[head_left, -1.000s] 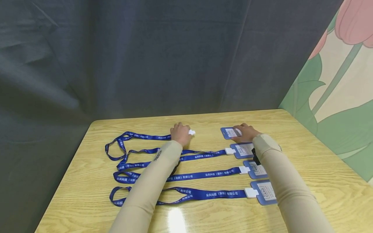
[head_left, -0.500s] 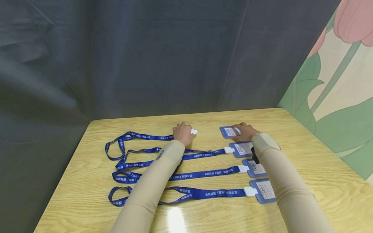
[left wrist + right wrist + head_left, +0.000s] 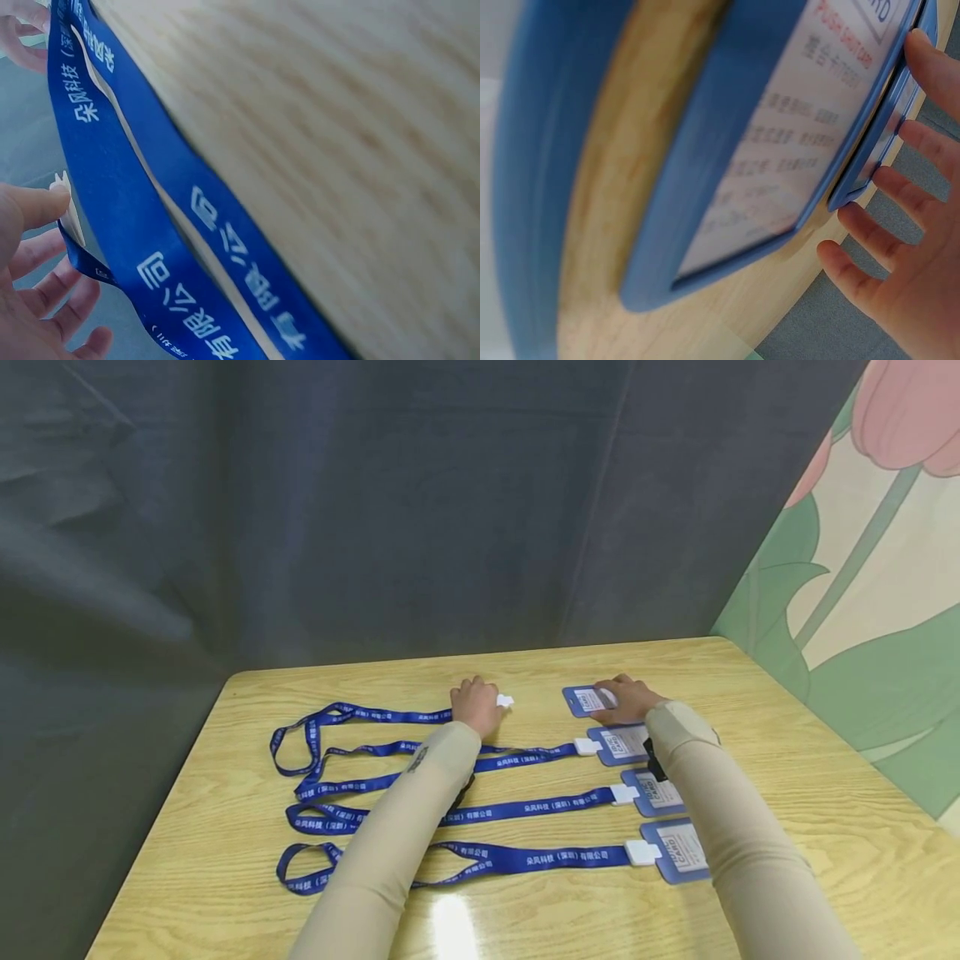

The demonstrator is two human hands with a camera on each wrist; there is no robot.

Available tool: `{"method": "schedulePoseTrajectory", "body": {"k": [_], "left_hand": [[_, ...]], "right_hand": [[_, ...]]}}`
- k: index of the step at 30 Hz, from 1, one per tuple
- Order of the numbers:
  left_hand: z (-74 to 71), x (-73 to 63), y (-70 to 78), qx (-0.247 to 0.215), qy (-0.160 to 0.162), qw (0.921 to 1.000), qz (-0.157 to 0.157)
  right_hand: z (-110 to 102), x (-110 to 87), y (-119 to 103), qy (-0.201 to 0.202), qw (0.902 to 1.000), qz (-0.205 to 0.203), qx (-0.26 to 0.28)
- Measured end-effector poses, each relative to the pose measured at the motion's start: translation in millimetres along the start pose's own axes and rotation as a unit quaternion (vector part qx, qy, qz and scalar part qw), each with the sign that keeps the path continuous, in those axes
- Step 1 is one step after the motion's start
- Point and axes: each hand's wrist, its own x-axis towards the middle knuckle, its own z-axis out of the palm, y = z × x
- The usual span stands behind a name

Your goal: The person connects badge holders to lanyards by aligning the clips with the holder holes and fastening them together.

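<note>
In the head view, my left hand (image 3: 477, 708) pinches the white clip (image 3: 505, 701) of the farthest blue lanyard (image 3: 390, 716). The left wrist view shows the thumb on that clip (image 3: 73, 214), with the other fingers spread loosely beside the strap. To the right, my right hand (image 3: 628, 700) grips the right end of a blue card holder (image 3: 586, 701), slot end facing left toward the clip. A gap of tabletop separates clip and holder. In the right wrist view, thumb and fingertips lie along the edges of this card holder (image 3: 889, 124).
Three more lanyards run left to right nearer me, each joined by a white clip (image 3: 588, 746) to a card holder (image 3: 624, 744). My forearms pass over them. A dark curtain (image 3: 420, 510) hangs behind the wooden table (image 3: 540, 914); a painted wall (image 3: 892, 577) stands at right.
My left hand has moved a little to the right, drawing the lanyard's clip closer to the card holder. The right hand keeps its grip with almost no movement.
</note>
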Motion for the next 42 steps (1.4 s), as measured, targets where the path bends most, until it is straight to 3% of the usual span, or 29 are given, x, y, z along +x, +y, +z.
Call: {"method": "schedulePoseTrajectory", "body": {"k": [24,42], "left_hand": [[4.5,1.3,14.6,0.012,0.006,0.9998,0.013],[6.3,0.0,30.2,0.008,-0.016,0.9996,0.02]], "right_hand": [[3,0.1,-3,-0.004,1.0,0.005,0.007],[4,-6.8,-12,-0.005,0.9999,0.003,0.009]]}}
